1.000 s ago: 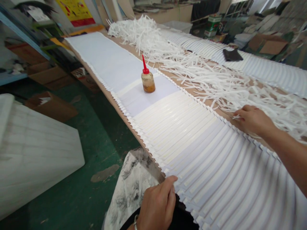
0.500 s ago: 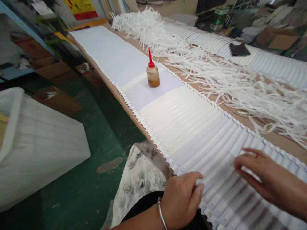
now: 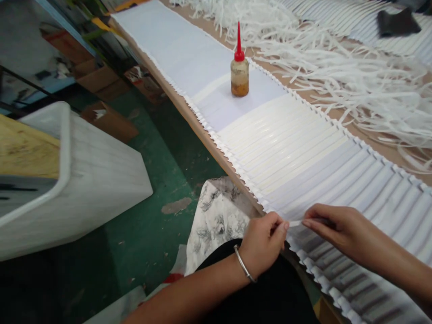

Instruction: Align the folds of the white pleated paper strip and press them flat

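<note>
A short length of narrow white strip [image 3: 294, 223] is stretched between my two hands, over the near edge of the table. My left hand [image 3: 265, 245], with a silver bangle at the wrist, pinches its left end between thumb and forefinger. My right hand [image 3: 339, 225] is closed on the other end, thumb against fingers. Beneath the right hand lies a long row of overlapping white sheets [image 3: 286, 144], their edges forming ridges. Farther along the row stands a small bottle [image 3: 240, 80] with a red pointed nozzle and amber liquid inside.
A heap of loose white strips [image 3: 324, 67] lies on the brown tabletop [image 3: 180, 105] beyond the row. A black cloth-like piece [image 3: 398, 23] rests at the back right. On the left, a large white bin [image 3: 111, 166] and cardboard boxes [image 3: 111, 121] stand on the green floor.
My right hand has moved left toward my left hand, and both now hold the white strip between them. The view has tilted down and turned slightly left.
</note>
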A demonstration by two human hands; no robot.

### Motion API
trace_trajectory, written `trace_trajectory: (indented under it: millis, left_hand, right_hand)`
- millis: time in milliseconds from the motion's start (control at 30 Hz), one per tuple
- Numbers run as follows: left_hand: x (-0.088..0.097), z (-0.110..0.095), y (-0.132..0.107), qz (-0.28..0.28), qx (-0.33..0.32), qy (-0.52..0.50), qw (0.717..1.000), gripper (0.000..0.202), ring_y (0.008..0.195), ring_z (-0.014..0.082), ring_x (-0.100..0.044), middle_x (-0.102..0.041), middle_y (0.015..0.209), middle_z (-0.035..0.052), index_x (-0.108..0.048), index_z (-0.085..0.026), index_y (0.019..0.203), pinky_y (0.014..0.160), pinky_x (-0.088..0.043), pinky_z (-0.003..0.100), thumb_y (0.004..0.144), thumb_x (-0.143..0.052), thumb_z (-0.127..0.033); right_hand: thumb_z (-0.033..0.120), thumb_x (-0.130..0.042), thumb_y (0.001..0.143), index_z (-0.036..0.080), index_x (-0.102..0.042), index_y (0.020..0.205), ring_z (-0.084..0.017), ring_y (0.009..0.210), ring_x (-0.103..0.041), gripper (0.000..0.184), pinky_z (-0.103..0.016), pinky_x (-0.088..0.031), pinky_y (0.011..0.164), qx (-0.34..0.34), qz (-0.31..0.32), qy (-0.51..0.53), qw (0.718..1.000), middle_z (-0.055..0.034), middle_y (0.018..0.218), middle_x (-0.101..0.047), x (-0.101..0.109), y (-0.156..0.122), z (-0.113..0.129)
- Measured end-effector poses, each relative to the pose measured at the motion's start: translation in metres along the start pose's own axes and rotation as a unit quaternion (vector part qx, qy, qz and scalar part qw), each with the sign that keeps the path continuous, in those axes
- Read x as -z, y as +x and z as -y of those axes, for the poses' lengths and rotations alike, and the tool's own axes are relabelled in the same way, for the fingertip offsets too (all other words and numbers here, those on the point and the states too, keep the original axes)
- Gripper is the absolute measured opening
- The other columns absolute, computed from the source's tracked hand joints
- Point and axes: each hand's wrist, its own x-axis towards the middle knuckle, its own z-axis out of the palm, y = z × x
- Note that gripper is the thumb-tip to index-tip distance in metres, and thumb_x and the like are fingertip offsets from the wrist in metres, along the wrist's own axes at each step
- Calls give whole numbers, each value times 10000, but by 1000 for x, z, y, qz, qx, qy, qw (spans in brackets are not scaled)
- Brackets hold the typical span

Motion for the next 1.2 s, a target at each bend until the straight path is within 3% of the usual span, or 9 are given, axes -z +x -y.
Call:
trace_trajectory:
  millis: [133,300,467,600,767,967,1067,1200]
  left_hand:
    - [10,8,4,-32,2,73,997,320,582,139,-558,-585,594,-36,-574,-222,769,572,-366,241,1011,-562,-431]
    - [27,10,0,-63,-21,136,989,300,588,138,-529,-568,629,-34,-576,-221,785,565,-359,246,1036,-520,-376]
    - [30,15,-8,-57,-87,201,974,198,717,152,-671,-727,823,-2,-667,-209,977,674,-470,261,1058,-508,-294]
    - [29,16,-7,-41,-156,308,938,269,915,188,-748,-778,1045,46,-665,-214,1234,807,-554,303,1089,-442,-258]
    - [28,11,0,0,-185,482,856,395,770,203,-728,-745,947,12,-562,-252,1461,623,-537,322,1084,-448,-225]
    - [23,5,7,20,-168,550,818,487,758,232,-736,-728,939,10,-497,-216,1531,566,-526,366,1047,-545,-227]
    - [22,2,9,27,-159,554,817,479,761,236,-742,-729,934,8,-500,-212,1526,568,-535,375,1048,-539,-218]
    - [22,1,10,32,-143,554,820,464,768,237,-748,-737,939,5,-520,-228,1508,585,-550,368,1045,-539,-207]
  right_hand:
    - [551,-514,964,247,-692,820,-163,585,-577,381,-284,-387,577,7,1,-47,999,-1,644,-660,-4,30,4]
    - [471,-533,915,262,-710,835,-201,629,-631,286,-308,-378,622,-29,-10,-191,981,-19,682,-706,-4,50,5]
    - [480,-527,920,268,-727,848,-215,642,-657,300,-310,-360,624,-36,-24,-243,969,-29,676,-718,4,56,6]
    - [470,-544,911,272,-734,851,-220,661,-662,281,-312,-344,622,-40,-16,-258,965,-28,701,-729,8,60,6]
    - [466,-567,904,271,-738,852,-210,646,-640,265,-310,-330,605,-48,-8,-265,963,-30,703,-724,9,63,5]
    - [479,-544,924,269,-734,833,-215,649,-644,297,-319,-331,600,-40,-5,-271,962,-38,702,-727,9,65,8]
    - [503,-587,894,281,-754,826,-214,643,-658,286,-321,-374,604,-55,11,-246,968,-29,694,-735,27,65,2]
    - [578,-607,868,291,-767,851,-224,697,-696,329,-337,-454,667,-82,2,-214,973,-24,727,-755,79,65,-34]
